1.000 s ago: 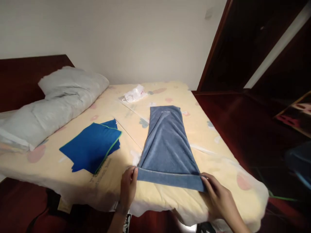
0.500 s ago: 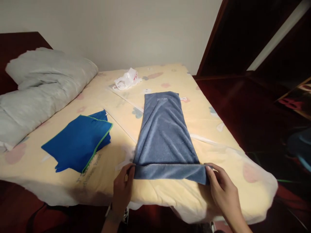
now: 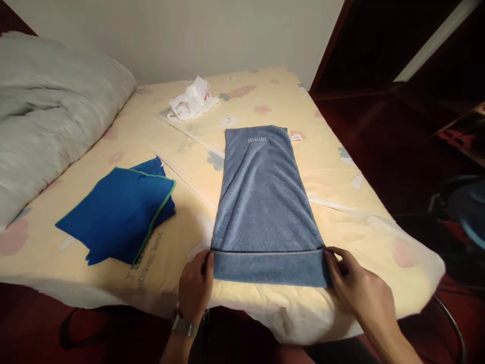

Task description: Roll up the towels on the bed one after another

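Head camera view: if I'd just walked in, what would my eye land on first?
Probably the grey-blue cloth in the middle of the pale yellow bed, its near edge turned over into a strip, with the left hand and right hand gripping the strip's ends. Next might come the green-edged bright blue cloth to its left, then the crumpled white bag near the wall.
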### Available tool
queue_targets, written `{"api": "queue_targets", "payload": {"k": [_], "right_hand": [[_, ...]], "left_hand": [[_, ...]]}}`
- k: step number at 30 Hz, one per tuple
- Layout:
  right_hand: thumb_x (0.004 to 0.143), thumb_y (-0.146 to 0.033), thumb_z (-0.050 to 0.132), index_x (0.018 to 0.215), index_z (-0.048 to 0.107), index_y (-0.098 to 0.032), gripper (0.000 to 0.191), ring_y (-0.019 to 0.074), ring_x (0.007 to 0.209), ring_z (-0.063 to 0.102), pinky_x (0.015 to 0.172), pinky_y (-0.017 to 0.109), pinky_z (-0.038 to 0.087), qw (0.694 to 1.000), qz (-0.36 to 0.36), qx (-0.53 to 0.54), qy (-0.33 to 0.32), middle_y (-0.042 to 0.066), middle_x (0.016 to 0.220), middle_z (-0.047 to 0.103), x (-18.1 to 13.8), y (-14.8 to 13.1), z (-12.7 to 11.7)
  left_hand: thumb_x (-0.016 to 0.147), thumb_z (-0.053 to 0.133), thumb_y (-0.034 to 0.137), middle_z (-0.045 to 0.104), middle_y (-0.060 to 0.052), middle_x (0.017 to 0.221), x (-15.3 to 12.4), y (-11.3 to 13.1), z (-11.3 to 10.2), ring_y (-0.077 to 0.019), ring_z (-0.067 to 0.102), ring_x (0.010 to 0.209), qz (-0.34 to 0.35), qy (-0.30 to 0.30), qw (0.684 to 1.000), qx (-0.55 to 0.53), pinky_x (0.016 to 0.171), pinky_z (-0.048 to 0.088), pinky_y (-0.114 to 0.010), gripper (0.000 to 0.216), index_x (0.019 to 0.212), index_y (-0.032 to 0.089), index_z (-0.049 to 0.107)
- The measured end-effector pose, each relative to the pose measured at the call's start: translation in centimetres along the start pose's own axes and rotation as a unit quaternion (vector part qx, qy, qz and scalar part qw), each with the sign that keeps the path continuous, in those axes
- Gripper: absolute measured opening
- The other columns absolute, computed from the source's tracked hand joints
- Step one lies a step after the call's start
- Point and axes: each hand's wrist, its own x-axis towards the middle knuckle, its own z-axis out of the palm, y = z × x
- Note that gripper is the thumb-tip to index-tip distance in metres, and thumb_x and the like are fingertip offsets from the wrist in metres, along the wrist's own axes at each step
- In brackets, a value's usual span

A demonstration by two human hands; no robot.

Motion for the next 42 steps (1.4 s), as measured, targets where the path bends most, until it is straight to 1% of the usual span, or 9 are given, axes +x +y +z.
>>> {"api": "queue_targets", "payload": {"k": [4,10,15,21,27,31,35,39,42], "right_hand": [[0.089,-0.060,0.037,0.113,0.055,-0.036,0.039,0.0263,0.072,0.069,0.059,0.033,0.042,0.996,0.046,0.018,-0.070,-0.002,0.093,0.073,0.3,-0.2,-0.7],[0.085,-0.060,0.042,0.106,0.060,-0.030,0.041,0.0263,0.096,0.064,0.074,0.036,0.047,0.992,0.029,0.121,-0.010,0.001,0.109,0.067,-0.3,0.2,0.0],[0.078,-0.070,0.047,0.099,0.064,-0.026,0.051,0.0271,0.092,0.062,0.080,0.038,0.046,0.983,0.062,0.172,-0.033,0.005,0.101,0.068,0.6,0.0,-0.1],[0.078,-0.070,0.046,0.084,0.059,-0.023,0.050,0.0265,0.089,0.061,0.079,0.036,0.044,0.978,0.030,0.200,-0.054,0.007,0.091,0.067,1.4,-0.6,-0.4],[0.071,-0.069,0.057,0.088,0.054,-0.025,0.048,0.0204,0.072,0.063,0.066,0.029,0.045,0.958,0.070,0.266,-0.082,0.002,0.082,0.067,1.4,0.2,-0.9],[0.073,-0.064,0.058,0.105,0.045,-0.026,0.051,0.0158,0.060,0.059,0.056,0.026,0.044,0.949,0.046,0.303,-0.075,-0.001,0.078,0.063,1.3,1.0,-1.1],[0.079,-0.056,0.055,0.101,0.043,-0.025,0.040,0.0139,0.059,0.058,0.057,0.025,0.046,0.946,-0.024,0.304,-0.108,-0.001,0.078,0.057,1.2,2.4,-1.0],[0.082,-0.052,0.052,0.092,0.059,-0.023,0.031,0.0201,0.082,0.064,0.074,0.031,0.051,0.958,-0.079,0.241,-0.133,0.007,0.099,0.062,1.3,3.5,-0.8],[0.085,-0.048,0.049,0.102,0.067,-0.025,0.034,0.0239,0.107,0.060,0.095,0.036,0.048,0.947,-0.119,0.260,-0.144,0.009,0.114,0.061,1.2,4.1,-1.1]], "left_hand": [[0.093,0.049,0.039,0.067,-0.001,0.082,-0.1,0.3,0.7,-0.0185,0.061,0.075,0.017,0.016,0.999,0.043,0.073,0.046,-0.031,0.023,0.098,0.023,0.064],[0.093,0.048,0.032,0.062,-0.009,0.096,-0.5,1.2,2.0,-0.0225,0.059,0.092,0.037,0.084,0.992,0.085,0.086,0.047,-0.036,0.021,0.098,0.018,0.062],[0.091,0.048,0.040,0.061,-0.008,0.103,-0.7,1.2,0.3,-0.0219,0.060,0.095,-0.037,0.019,0.999,0.033,0.084,0.048,-0.035,0.025,0.101,0.019,0.059],[0.089,0.048,0.048,0.067,-0.003,0.093,0.6,1.2,-1.3,-0.0200,0.062,0.084,-0.128,-0.075,0.989,0.018,0.076,0.046,-0.033,0.030,0.099,0.023,0.059],[0.089,0.046,0.050,0.067,-0.001,0.075,1.1,1.7,-1.4,-0.0199,0.063,0.072,-0.125,-0.121,0.983,0.060,0.069,0.041,-0.031,0.031,0.099,0.024,0.058],[0.089,0.046,0.047,0.064,0.003,0.068,0.7,2.0,-1.9,-0.0168,0.061,0.067,-0.149,-0.115,0.982,0.012,0.065,0.040,-0.027,0.029,0.104,0.024,0.057],[0.091,0.045,0.043,0.052,0.007,0.054,0.1,2.0,-2.4,-0.0135,0.050,0.050,-0.123,-0.136,0.983,-0.023,0.054,0.035,-0.024,0.025,0.106,0.026,0.056],[0.093,0.042,0.040,0.069,0.001,0.086,-0.3,0.9,-2.7,-0.0159,0.063,0.080,-0.029,-0.205,0.978,-0.035,0.075,0.047,-0.026,0.026,0.101,0.027,0.063],[0.094,0.039,0.031,0.067,-0.003,0.110,-0.4,-0.3,-2.9,-0.0186,0.061,0.105,0.025,-0.206,0.977,-0.045,0.095,0.046,-0.033,0.030,0.111,0.027,0.064]]}}
